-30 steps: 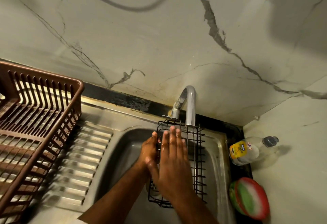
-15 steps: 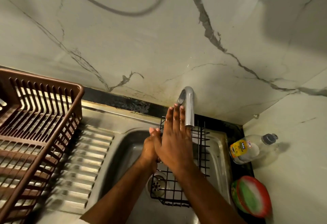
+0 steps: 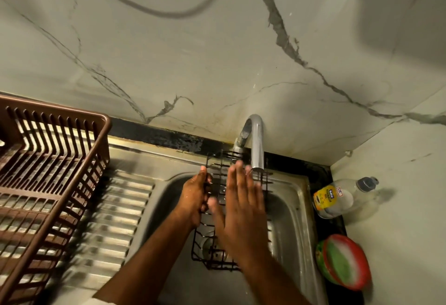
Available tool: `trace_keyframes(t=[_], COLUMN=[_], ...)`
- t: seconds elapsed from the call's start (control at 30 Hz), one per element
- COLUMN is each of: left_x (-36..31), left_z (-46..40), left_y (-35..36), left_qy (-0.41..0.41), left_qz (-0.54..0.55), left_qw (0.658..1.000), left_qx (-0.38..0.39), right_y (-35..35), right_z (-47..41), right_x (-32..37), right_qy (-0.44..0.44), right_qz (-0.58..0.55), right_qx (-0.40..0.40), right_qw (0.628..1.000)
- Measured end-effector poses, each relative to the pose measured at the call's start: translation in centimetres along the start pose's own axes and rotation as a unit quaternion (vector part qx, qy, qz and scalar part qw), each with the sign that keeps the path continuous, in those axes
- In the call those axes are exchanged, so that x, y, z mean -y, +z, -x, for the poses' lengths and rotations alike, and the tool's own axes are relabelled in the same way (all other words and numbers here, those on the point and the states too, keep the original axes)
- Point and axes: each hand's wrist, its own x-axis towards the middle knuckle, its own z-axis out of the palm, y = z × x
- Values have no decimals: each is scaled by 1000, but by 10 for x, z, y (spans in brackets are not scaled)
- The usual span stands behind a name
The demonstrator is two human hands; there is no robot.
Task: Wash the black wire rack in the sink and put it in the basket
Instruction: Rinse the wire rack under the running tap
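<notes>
The black wire rack (image 3: 217, 260) stands tilted in the steel sink (image 3: 293, 227), its top edge under the tap (image 3: 256, 145). My left hand (image 3: 194, 196) grips the rack's left edge. My right hand (image 3: 241, 205) lies flat on the rack's front with straight fingers, fingertips just below the spout. Most of the rack's middle is hidden behind my right hand. The brown slatted basket (image 3: 48, 184) sits on the drainboard at the left.
A ribbed steel drainboard (image 3: 120, 220) lies between basket and sink. A dish soap bottle (image 3: 337, 198) lies on the counter at the right, with a round green and red scrub pad tub (image 3: 342, 261) below it. Marble wall behind.
My right hand slid up the rack toward the spout, then back down a little. My left hand kept its hold on the rack's left edge.
</notes>
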Motion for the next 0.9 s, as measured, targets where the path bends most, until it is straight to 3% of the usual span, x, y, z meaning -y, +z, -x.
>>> trace_keyframes(t=[0.1,0.2,0.53,0.7,0.9], left_x=[6,8,5,3,12], left_z=[10,11,-2,5,9], left_y=[1,0,-10,-15,-21], left_qy=[-4,-15,-27,-45,-75], left_qz=[-33,-13,17,23,49], left_qw=[999,1000,999,999,996], left_qx=[12,-2,-11,-14,-15], right_y=[-8,-7,29,5,-20], right_z=[-64,-81,73,5,-76], right_x=[-13,-14,-11,-27,-28], right_qy=[71,73,-18,63,43], right_qz=[-2,-4,13,19,25], right_qx=[14,30,39,-5,34], right_qw=[997,997,999,998,998])
